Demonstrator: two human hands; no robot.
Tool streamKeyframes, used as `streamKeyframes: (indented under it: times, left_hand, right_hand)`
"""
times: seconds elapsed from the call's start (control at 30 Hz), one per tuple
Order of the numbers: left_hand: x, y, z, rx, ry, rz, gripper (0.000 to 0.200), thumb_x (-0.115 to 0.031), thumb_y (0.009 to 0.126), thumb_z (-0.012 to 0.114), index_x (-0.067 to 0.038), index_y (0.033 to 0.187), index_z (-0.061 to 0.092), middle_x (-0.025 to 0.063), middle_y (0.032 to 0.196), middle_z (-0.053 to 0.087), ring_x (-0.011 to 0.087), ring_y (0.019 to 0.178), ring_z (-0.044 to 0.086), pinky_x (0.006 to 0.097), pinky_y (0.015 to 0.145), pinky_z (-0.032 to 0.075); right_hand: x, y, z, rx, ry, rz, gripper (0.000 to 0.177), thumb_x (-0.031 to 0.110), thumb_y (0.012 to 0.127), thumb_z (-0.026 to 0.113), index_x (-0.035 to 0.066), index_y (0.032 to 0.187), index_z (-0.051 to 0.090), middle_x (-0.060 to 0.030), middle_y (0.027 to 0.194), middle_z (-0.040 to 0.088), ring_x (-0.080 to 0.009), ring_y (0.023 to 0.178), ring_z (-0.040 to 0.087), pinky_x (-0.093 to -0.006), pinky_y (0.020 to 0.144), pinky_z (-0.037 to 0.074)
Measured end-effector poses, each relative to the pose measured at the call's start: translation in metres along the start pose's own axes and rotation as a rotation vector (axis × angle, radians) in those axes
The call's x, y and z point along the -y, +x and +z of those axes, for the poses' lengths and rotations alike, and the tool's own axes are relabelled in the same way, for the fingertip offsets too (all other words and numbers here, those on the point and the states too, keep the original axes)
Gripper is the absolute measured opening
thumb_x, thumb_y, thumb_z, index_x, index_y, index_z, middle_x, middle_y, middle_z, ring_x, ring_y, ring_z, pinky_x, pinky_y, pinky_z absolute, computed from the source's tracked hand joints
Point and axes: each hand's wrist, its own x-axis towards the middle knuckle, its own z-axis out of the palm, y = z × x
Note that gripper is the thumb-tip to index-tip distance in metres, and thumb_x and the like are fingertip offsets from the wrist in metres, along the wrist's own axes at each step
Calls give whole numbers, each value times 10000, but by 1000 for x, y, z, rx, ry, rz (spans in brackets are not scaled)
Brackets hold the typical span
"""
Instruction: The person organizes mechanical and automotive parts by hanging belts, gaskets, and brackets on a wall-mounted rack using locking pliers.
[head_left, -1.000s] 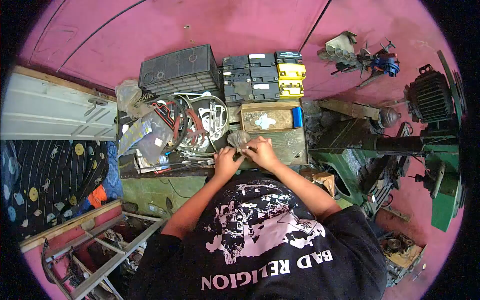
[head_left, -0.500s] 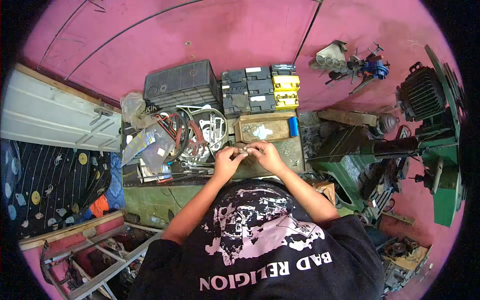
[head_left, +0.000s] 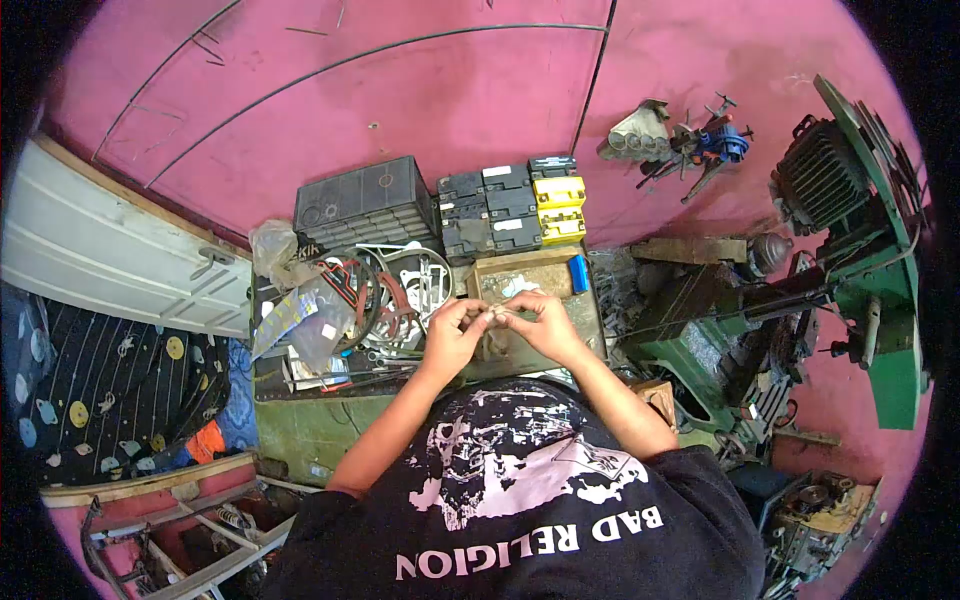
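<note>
Both hands meet over the front of the workbench, fingertips pinched around a small object that is too small to make out. My left hand [head_left: 455, 335] comes in from the left, its fingers curled and its thumb against the piece. Opposite it, my right hand [head_left: 541, 328] pinches the same spot with thumb and forefinger. Just beyond them lies a shallow wooden tray [head_left: 545, 272] with a whitish item [head_left: 518, 287] and a blue object [head_left: 579, 273] at its right end. Left of my hands are round gaskets and metal parts [head_left: 428, 283].
Behind the tray stand stacked black batteries [head_left: 490, 208] and yellow ones [head_left: 559, 207], beside a dark drawer cabinet [head_left: 365, 200]. Plastic bags [head_left: 318, 318] lie at the bench's left. A green drill press [head_left: 870, 290] stands at the right, a metal frame [head_left: 190, 540] at lower left.
The view has tilted, so the bench and wall items sit lower in the picture. Both hands remain together, slightly lower in the frame and nearer the wooden tray's front edge, still pinching.
</note>
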Motion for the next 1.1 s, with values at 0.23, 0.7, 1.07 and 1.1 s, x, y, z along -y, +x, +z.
streamKeyframes:
  times: [0.23,0.7,1.07,1.1]
  left_hand:
    - [-31,30,-29,247,-264,-41,126,-165,993,654,-43,1022,665,14,939,628,102,914,577,287,771,496]
    - [-226,158,-76,-12,528,676,175,-309,852,770,-147,914,795,8,905,751,212,801,569,389,839,369]
    - [-266,307,-127,-24,445,478,282,-354,967,608,-116,1011,754,91,842,738,261,818,695,438,777,474]
    - [-265,320,-127,-72,478,443,283,-365,962,611,-128,1005,758,85,864,744,254,856,700,463,812,468]
  right_hand:
    - [21,10,-25,182,528,214,132,145,989,647,14,1007,649,23,917,661,-80,879,588,-276,815,480]
    - [187,93,-158,-410,-633,-465,178,305,850,759,196,991,751,36,879,707,-198,885,543,-415,863,293]
    - [234,255,-166,-804,-795,-526,267,412,937,651,174,1019,740,-17,856,742,-254,898,675,-490,850,366]
    - [233,268,-169,-804,-794,-527,267,412,937,651,174,1019,740,-17,856,742,-254,898,675,-490,850,366]
